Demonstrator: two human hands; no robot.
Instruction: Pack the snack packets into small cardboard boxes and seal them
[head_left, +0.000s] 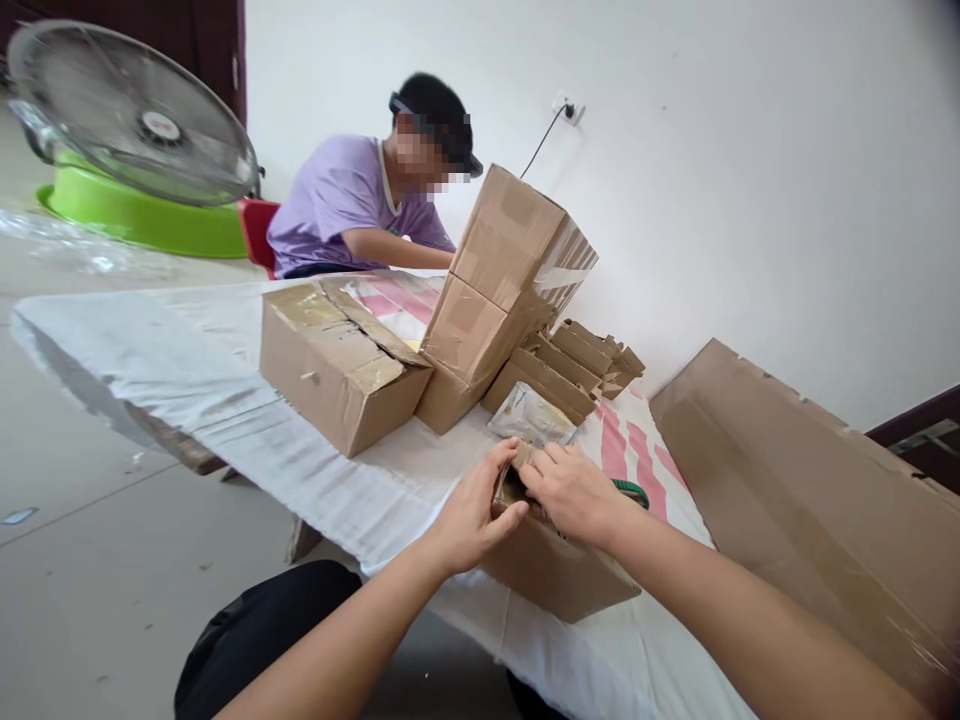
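Observation:
A small cardboard box lies on the white-covered table right in front of me. My left hand grips its near left edge, thumb over the opening and fingers curled. My right hand rests on top of the box with its fingers bent over a flap. A pale packet lies just beyond the box. The inside of the box is mostly hidden by my hands.
An open carton and a tilted stack of taped boxes stand further back, with flattened cartons beside them. A big cardboard sheet leans at the right. A person in a purple shirt sits at the far end. A fan stands left.

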